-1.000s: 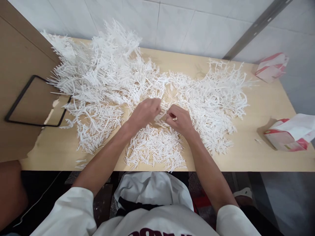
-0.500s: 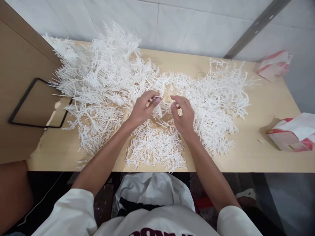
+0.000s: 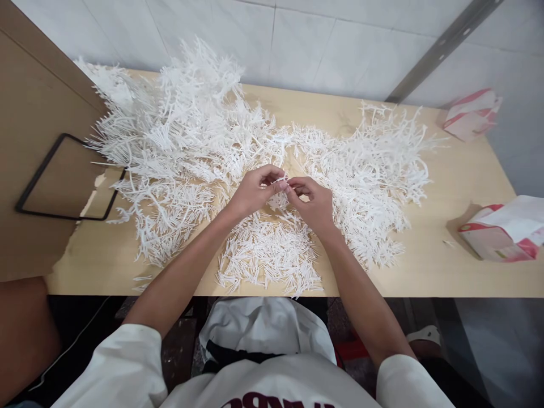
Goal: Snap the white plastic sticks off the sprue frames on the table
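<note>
At the table's (image 3: 442, 232) near edge, a loose heap of short white sticks (image 3: 270, 255) lies between the two forearms; just beyond it the left hand (image 3: 255, 190) and the right hand (image 3: 314, 201) meet, their fingertips all but touching. Between those tips, above the table, is a thin white twig (image 3: 279, 180); its long axis seems to run roughly from hand to hand, though the fingers hide much of it; the left thumb and forefinger are clamped on it, while the right thumb and forefinger come together at its right end, apparently pinching it too; neither hand is clearly nearer. Past the hands, a tall pile of branching white twigs (image 3: 170, 130) spreads off to the left, and a lower pile (image 3: 369, 170) to the right; the tiled wall (image 3: 306, 45) stands behind.
</note>
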A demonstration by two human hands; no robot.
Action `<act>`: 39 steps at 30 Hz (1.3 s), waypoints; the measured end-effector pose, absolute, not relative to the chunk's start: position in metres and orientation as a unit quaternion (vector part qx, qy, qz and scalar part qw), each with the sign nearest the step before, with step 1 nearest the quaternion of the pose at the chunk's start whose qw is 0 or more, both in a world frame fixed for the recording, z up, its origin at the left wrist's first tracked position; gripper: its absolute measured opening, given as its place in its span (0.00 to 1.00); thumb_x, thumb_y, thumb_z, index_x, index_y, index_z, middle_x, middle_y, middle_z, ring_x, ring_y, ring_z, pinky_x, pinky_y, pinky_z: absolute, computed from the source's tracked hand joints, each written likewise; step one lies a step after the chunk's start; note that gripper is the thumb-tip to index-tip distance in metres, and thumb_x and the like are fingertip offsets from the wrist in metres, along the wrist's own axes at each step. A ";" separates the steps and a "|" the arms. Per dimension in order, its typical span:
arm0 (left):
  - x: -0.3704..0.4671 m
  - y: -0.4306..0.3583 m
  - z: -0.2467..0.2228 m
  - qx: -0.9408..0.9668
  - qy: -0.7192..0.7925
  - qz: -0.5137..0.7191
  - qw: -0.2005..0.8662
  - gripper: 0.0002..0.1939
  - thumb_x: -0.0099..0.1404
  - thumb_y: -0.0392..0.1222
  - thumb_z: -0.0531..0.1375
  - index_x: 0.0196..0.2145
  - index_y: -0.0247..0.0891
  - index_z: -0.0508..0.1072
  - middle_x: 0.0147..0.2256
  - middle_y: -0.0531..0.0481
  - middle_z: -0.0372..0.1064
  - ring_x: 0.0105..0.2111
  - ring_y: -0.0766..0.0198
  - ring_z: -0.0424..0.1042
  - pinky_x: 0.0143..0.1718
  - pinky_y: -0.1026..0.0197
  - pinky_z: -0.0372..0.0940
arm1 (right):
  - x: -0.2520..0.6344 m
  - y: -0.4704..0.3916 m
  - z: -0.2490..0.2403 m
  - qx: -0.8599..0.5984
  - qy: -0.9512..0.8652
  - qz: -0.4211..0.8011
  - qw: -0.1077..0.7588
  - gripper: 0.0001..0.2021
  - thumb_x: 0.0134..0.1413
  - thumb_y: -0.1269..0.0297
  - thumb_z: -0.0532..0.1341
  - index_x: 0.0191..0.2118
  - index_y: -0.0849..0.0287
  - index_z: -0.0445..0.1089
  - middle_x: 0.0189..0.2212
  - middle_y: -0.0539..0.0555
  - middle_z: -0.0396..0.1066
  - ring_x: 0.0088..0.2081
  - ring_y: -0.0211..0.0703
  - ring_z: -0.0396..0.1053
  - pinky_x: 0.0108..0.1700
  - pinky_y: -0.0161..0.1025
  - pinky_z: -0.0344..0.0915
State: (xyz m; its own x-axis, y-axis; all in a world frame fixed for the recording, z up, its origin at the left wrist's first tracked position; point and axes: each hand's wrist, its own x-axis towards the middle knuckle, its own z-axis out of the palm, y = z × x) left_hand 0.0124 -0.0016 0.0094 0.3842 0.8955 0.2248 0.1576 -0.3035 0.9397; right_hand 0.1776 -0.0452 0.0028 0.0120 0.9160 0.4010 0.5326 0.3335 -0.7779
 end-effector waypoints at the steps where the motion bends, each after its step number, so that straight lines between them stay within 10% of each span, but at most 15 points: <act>1: 0.013 -0.002 0.010 0.702 0.377 0.402 0.451 0.12 0.60 0.49 0.62 0.37 0.38 0.70 0.32 0.51 0.71 0.33 0.68 0.68 0.36 0.64 0.64 | 0.177 -0.046 0.002 -0.540 -0.672 0.214 0.460 0.09 0.55 0.55 0.61 0.37 0.54 0.71 0.30 0.49 0.75 0.27 0.35 0.72 0.32 0.36 0.70; 11: 0.017 -0.015 0.006 0.789 0.345 0.329 0.387 0.05 0.63 0.33 0.50 0.31 0.40 0.59 0.26 0.54 0.60 0.26 0.68 0.57 0.28 0.63 0.55 | 0.185 -0.047 0.004 -0.531 -0.749 0.205 0.339 0.02 0.56 0.66 0.54 0.32 0.54 0.61 0.22 0.45 0.66 0.22 0.32 0.60 0.26 0.35 0.58; 20: 0.014 -0.006 0.007 0.717 0.360 0.400 0.444 0.08 0.66 0.45 0.55 0.33 0.39 0.63 0.28 0.53 0.63 0.29 0.69 0.63 0.33 0.63 0.60 | 0.178 -0.048 0.009 -0.524 -0.687 0.235 0.445 0.13 0.65 0.55 0.50 0.36 0.54 0.67 0.31 0.50 0.72 0.33 0.36 0.70 0.38 0.39 0.67; 29: 0.017 -0.010 0.008 0.707 0.346 0.381 0.484 0.08 0.68 0.43 0.53 0.32 0.39 0.62 0.27 0.53 0.63 0.28 0.69 0.64 0.32 0.62 0.61 | 0.181 -0.046 0.010 -0.503 -0.764 0.207 0.349 0.13 0.64 0.52 0.52 0.37 0.53 0.68 0.32 0.49 0.72 0.34 0.37 0.68 0.37 0.38 0.64; 39: 0.011 0.006 0.002 0.495 0.381 0.525 0.578 0.05 0.67 0.38 0.51 0.31 0.40 0.61 0.27 0.54 0.59 0.24 0.71 0.62 0.27 0.65 0.62 | 0.177 -0.051 0.013 -0.445 -0.652 0.366 0.493 0.12 0.66 0.55 0.49 0.41 0.54 0.66 0.39 0.50 0.75 0.40 0.36 0.73 0.44 0.40 0.70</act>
